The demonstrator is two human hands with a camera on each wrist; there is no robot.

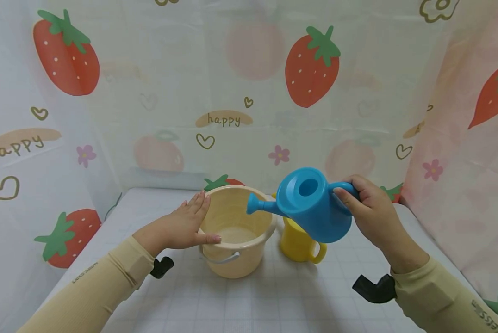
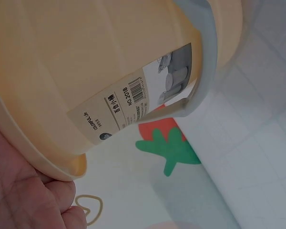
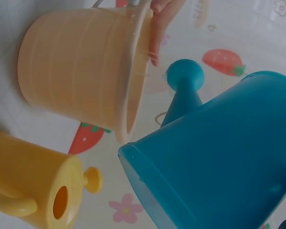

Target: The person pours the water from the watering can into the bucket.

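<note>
My right hand [image 1: 376, 215] grips the handle of a blue watering can [image 1: 320, 222], held up above the table. Its spout [image 1: 270, 207] points left, with the flared head over the right part of a beige bucket [image 1: 236, 266]. Thin pale streaks show between that head and the bucket's mouth in the right wrist view. Across the bucket's left rim lies my left hand [image 1: 180, 226], fingers straight and thumb stretched along the near edge. The bucket's wall carries a printed label [image 2: 128, 102] in the left wrist view.
A yellow watering can [image 3: 28, 176] stands right of the bucket, partly hidden behind the blue one in the head view. The bucket's grey handle [image 1: 224, 260] hangs down at the front. A strawberry-print cloth [image 1: 249, 152] encloses the white table [image 1: 215, 305] behind and at the sides.
</note>
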